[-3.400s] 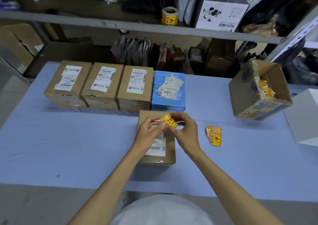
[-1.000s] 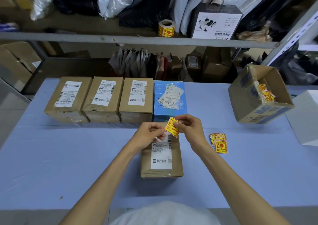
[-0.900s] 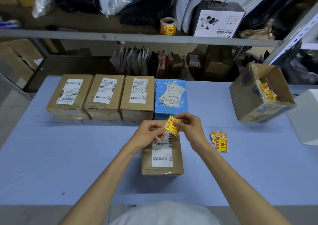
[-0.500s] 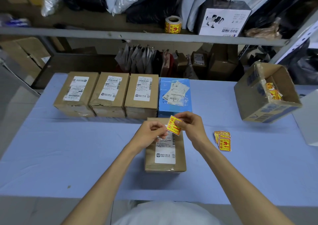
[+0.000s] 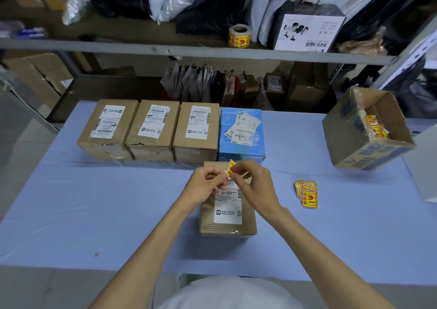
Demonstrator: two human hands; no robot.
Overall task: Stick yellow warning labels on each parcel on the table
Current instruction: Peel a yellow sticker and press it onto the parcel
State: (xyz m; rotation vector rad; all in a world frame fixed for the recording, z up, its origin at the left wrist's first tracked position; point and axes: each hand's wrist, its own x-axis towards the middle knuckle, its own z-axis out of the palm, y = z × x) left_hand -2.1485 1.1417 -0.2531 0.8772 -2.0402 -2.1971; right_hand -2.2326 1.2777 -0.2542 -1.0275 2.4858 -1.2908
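A brown parcel (image 5: 228, 216) with a white shipping label lies in front of me on the blue table (image 5: 99, 204). Above its far end my right hand (image 5: 254, 183) pinches a yellow warning label (image 5: 230, 166), which stands on edge. My left hand (image 5: 205, 184) pinches at the label's lower edge, its fingers curled. Three brown parcels (image 5: 152, 129) and a blue parcel (image 5: 240, 133) stand in a row behind. A small pile of yellow labels (image 5: 307, 193) lies to the right of my right hand.
An open cardboard box (image 5: 365, 129) holding more yellow labels sits tilted at the right. A white box (image 5: 425, 162) is at the right edge. Behind the table, a shelf (image 5: 165, 50) carries a roll of yellow labels (image 5: 239, 36), bags and a printed box.
The label has turned from nearly flat to edge-on between my fingers. My left hand's fingertips have closed in on its lower edge. The parcel stays where it was.
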